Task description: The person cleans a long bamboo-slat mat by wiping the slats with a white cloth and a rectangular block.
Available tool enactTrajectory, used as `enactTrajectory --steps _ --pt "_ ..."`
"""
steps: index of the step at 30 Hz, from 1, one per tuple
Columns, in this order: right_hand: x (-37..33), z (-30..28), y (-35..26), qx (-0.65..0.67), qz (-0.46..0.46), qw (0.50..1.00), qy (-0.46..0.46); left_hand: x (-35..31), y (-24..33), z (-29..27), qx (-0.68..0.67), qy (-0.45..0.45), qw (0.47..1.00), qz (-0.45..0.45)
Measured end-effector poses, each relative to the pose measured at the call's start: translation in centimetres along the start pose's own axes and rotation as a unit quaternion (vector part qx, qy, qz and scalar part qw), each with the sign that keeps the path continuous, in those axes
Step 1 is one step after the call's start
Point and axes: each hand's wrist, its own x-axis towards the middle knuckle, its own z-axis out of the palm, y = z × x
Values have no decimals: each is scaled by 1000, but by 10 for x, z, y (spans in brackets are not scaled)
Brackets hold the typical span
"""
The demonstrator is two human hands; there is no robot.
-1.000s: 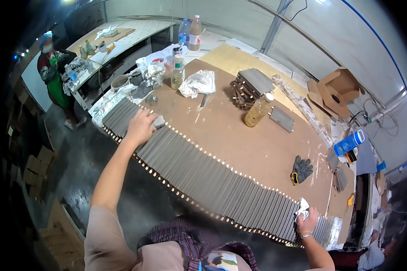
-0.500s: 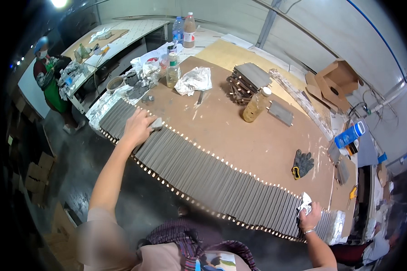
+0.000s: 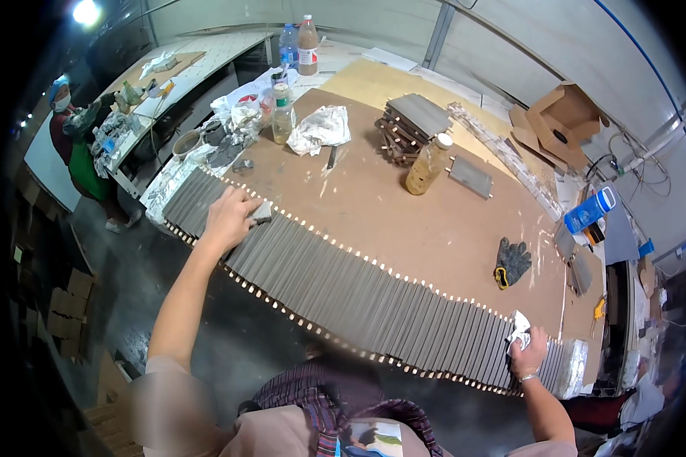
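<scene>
A long row of narrow grey slats [image 3: 343, 286] with pale ends runs along the table's near edge, from upper left to lower right. Near its left part lies my left hand [image 3: 229, 218], its fingers closed round a small grey block [image 3: 261, 212] that touches the slats; whether it is a sponge or something harder I cannot tell. Toward the right end, my right hand [image 3: 529, 355] rests on the slats. A crumpled white cloth [image 3: 520, 327] is gripped in its fingers and sticks out past them.
Beyond the row, the brown table board [image 3: 343, 206] holds a stack of grey plates [image 3: 415, 114], a bottle of yellowish liquid [image 3: 428, 165], a dark glove [image 3: 513, 263] and a crumpled white rag [image 3: 320, 129]. An opened cardboard box [image 3: 560, 126] stands far right. A person [image 3: 80, 152] stands at another table, left.
The whole view has shifted slightly. Both hands stay at about the same places on the row, still holding the block and the cloth. The other person's arms have moved a little.
</scene>
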Motion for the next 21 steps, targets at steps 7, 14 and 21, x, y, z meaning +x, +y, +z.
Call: enactTrajectory --steps 7,14,21 --pt "2 -1 -1 5 -21 1000 12 15 2 12 -22 43 999 1" --pt "-1 1 3 -2 -11 1000 5 -52 9 -24 -51 -92 994 1" --pt "1 1 -1 4 -20 1000 6 -6 17 9 -51 21 998 32"
